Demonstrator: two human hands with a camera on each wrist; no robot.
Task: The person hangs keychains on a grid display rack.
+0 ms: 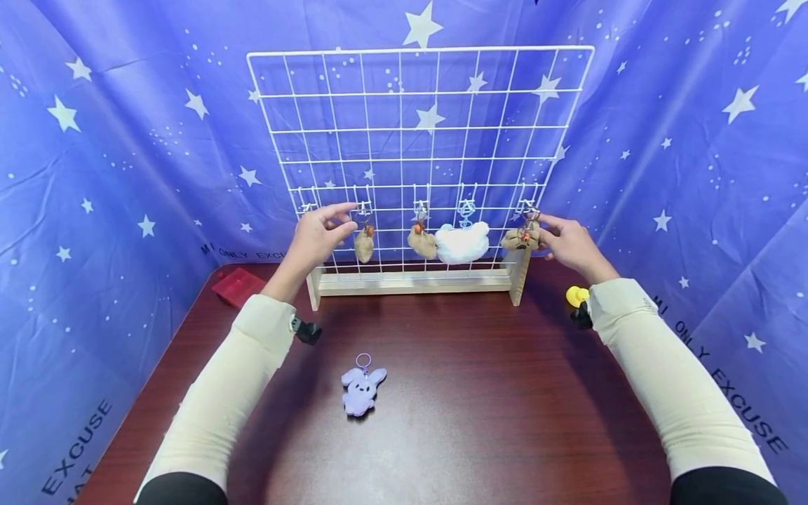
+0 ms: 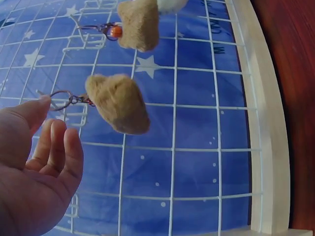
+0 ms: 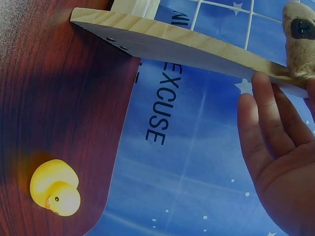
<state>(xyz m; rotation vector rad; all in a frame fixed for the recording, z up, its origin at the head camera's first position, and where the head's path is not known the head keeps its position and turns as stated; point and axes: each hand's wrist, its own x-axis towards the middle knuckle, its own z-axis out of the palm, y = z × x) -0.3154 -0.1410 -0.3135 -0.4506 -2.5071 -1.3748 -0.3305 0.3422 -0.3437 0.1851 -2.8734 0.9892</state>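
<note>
My left hand [image 1: 323, 235] pinches the metal ring of a brown plush keychain [image 2: 120, 104] at a hook on the white wire grid [image 1: 400, 160]. Its other fingers lie loosely bent beside the wires. At the grid's right end my right hand [image 1: 568, 242] holds another brown plush keychain [image 1: 522, 238] near its ring. The right wrist view shows that toy's dark nose, with the thumb cut off by the frame edge. Between the hands hang a third brown plush keychain [image 1: 421, 242] and a white plush keychain [image 1: 463, 243].
A purple bunny keychain [image 1: 361, 391] lies on the dark red table [image 1: 480, 407] in front. The grid's wooden stand [image 1: 413, 283] is at the back. A red item [image 1: 240, 286] lies at the far left, and a yellow rubber duck [image 3: 55, 187] sits near the right edge. Starry blue cloth surrounds the table.
</note>
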